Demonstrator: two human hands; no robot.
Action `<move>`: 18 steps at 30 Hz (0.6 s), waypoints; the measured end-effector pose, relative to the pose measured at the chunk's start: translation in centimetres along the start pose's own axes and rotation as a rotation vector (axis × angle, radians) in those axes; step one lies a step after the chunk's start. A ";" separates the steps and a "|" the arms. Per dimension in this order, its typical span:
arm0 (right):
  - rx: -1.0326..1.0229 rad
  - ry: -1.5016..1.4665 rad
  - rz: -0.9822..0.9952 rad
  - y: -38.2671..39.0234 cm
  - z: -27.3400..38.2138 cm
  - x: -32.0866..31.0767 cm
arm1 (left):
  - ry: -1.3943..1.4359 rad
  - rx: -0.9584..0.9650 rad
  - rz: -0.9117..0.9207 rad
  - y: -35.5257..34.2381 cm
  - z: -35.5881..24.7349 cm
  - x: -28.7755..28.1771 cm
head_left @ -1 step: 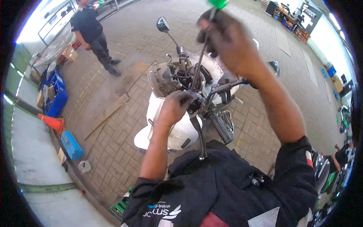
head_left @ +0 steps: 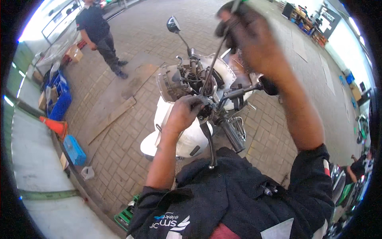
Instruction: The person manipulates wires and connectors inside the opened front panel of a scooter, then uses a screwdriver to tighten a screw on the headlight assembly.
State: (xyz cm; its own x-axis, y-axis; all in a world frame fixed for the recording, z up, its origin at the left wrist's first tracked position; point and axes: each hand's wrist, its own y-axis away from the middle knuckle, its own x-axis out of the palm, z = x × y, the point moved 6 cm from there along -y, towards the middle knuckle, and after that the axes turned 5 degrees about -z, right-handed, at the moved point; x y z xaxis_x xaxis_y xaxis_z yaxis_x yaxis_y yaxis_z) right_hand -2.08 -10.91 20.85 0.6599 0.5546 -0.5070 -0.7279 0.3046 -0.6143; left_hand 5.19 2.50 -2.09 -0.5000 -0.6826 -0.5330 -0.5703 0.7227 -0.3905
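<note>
My right hand (head_left: 254, 42), smeared by motion, is raised at the top of the view. It is closed around a long screwdriver (head_left: 214, 63) with a thin dark shaft and a green handle end. The shaft slants down to the handlebar of a white motor scooter (head_left: 195, 140). There my left hand (head_left: 183, 114) has its fingers bent and pinched together by the shaft's lower end, next to a black control housing (head_left: 205, 111). What they pinch is hidden. A black lever (head_left: 212, 149) and a rubber grip (head_left: 233, 136) reach toward me.
The scooter's front is uncovered, with wiring (head_left: 193, 75) exposed. A mirror (head_left: 173, 24) rises beyond it. Another person (head_left: 95, 32) stands at the far left. Along the left wall are a blue bin (head_left: 59, 97), an orange cone (head_left: 55, 126) and a blue toolbox (head_left: 74, 151).
My right hand and the screwdriver's upper end have shifted slightly right, and less of the green handle shows. My left hand stays in place.
</note>
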 end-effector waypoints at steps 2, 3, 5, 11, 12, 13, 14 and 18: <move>-0.147 -0.026 0.013 -2.0 0.9 -3.7 | -0.023 0.000 -0.025 -0.3 0.3 0.5; 0.007 -0.087 0.043 -2.9 1.4 -4.5 | -0.056 0.001 -0.033 -0.2 0.7 0.5; -0.119 -0.186 0.060 -4.4 0.8 -5.3 | 0.000 -0.143 -0.110 -0.2 0.4 -0.4; 0.007 -0.261 0.302 -7.5 -8.3 -3.4 | 0.752 -0.491 -0.287 -1.1 2.5 -1.0; 0.049 -0.341 0.372 -7.1 -9.2 -1.9 | 0.751 -0.499 -0.307 -1.6 2.3 -0.8; 0.058 -0.365 0.410 -6.7 -9.8 -0.4 | 0.718 -0.448 -0.359 -2.2 1.4 -1.1; 0.068 -0.387 0.447 -6.4 -10.1 0.8 | 0.685 -0.396 -0.406 -2.7 0.9 -1.5; 0.064 -0.405 0.572 -5.9 -10.4 2.7 | 0.264 -0.119 -0.250 -5.4 -1.7 -1.2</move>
State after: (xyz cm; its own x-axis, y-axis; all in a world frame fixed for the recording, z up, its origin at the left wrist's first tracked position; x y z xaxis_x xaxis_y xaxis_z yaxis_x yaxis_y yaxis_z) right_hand 5.92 -19.27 16.88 0.0581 0.8822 -0.4673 -0.9578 -0.0827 -0.2752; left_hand 7.75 -0.78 1.92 -0.4781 -0.8517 -0.2146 -0.7596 0.5236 -0.3858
